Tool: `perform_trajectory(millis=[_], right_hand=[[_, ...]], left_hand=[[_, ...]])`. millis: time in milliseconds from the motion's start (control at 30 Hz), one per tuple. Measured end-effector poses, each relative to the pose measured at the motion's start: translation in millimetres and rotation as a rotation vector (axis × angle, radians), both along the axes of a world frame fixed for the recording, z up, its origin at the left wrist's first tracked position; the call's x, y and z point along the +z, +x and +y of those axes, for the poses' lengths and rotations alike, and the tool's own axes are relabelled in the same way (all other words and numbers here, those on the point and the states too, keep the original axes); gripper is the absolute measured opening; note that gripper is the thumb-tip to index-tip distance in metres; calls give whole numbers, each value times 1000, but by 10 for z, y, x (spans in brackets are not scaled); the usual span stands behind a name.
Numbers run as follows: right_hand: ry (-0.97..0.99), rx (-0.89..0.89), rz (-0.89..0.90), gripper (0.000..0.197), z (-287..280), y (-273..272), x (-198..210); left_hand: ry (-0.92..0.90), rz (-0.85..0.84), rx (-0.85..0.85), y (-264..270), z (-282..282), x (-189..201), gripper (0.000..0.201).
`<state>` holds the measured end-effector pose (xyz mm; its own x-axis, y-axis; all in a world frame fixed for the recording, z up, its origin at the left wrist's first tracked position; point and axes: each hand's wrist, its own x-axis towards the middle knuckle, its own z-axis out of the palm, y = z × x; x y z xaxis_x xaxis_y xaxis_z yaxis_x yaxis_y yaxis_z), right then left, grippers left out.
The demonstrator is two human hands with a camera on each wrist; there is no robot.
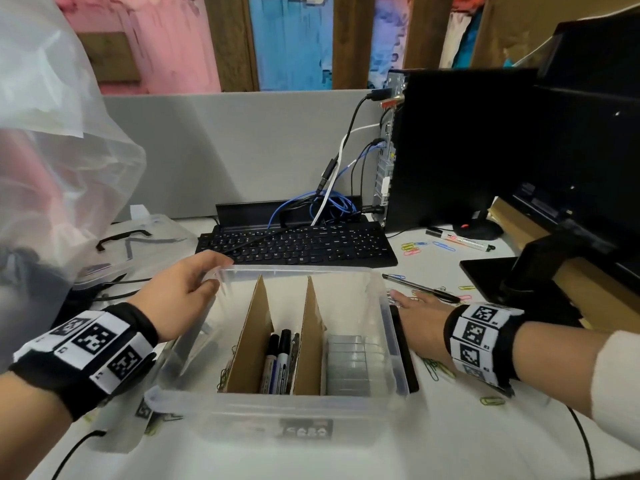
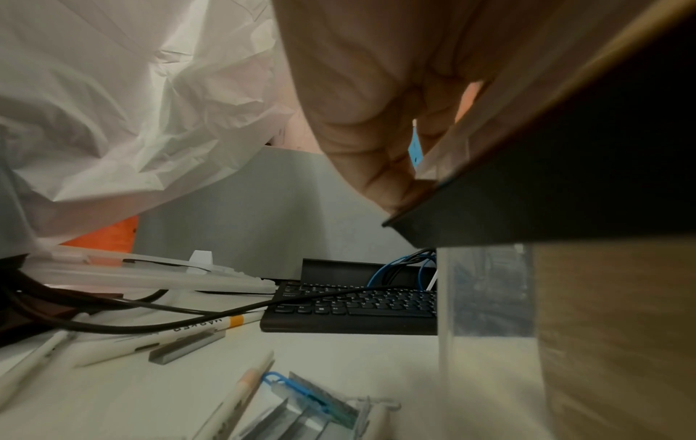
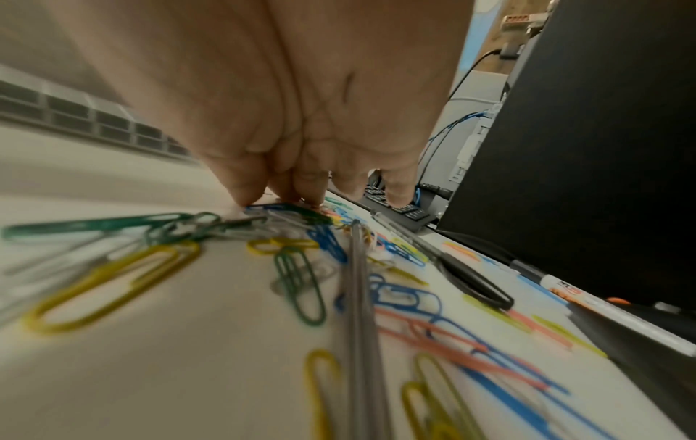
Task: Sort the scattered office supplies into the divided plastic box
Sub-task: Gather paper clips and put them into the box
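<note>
The clear divided plastic box (image 1: 277,407) stands in the middle of the desk with two cardboard dividers (image 1: 252,337). Markers (image 1: 277,358) lie in its middle section and staple strips (image 1: 353,365) in its right section. My left hand (image 1: 187,289) grips the box's far left rim, fingers (image 2: 369,134) curled over the edge. My right hand (image 1: 415,310) is down on the desk right of the box, and its fingertips (image 3: 244,193) pinch a cluster of coloured paper clips (image 3: 286,217). A black pen (image 1: 422,288) lies just beyond that hand.
More clips (image 1: 436,368) are scattered right of the box. A marker (image 1: 464,241) lies near the PC tower (image 1: 450,150). Left of the box lie pens (image 2: 158,336), a staple strip (image 2: 186,346) and cables. A keyboard (image 1: 298,245) sits behind the box, and a plastic bag (image 1: 52,150) hangs at left.
</note>
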<state>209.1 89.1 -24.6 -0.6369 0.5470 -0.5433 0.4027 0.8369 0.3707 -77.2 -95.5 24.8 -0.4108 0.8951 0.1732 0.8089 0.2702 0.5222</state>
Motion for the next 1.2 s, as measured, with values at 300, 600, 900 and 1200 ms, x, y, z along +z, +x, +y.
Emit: perform_trajectory(millis=[300, 600, 900, 1200], right_hand=[[-18, -67, 75, 53, -4, 237, -73], [-155, -384, 519, 19, -152, -20, 625], [-826, -913, 1010, 41, 62, -216, 703], [-880, -1052, 1247, 41, 211, -509, 631]], left_hand=[[-9, 73, 135, 243, 113, 59, 53], [-72, 26, 294, 294, 212, 94, 53], [-117, -19, 362, 251, 205, 120, 47], [-160, -23, 347, 160, 53, 112, 14]])
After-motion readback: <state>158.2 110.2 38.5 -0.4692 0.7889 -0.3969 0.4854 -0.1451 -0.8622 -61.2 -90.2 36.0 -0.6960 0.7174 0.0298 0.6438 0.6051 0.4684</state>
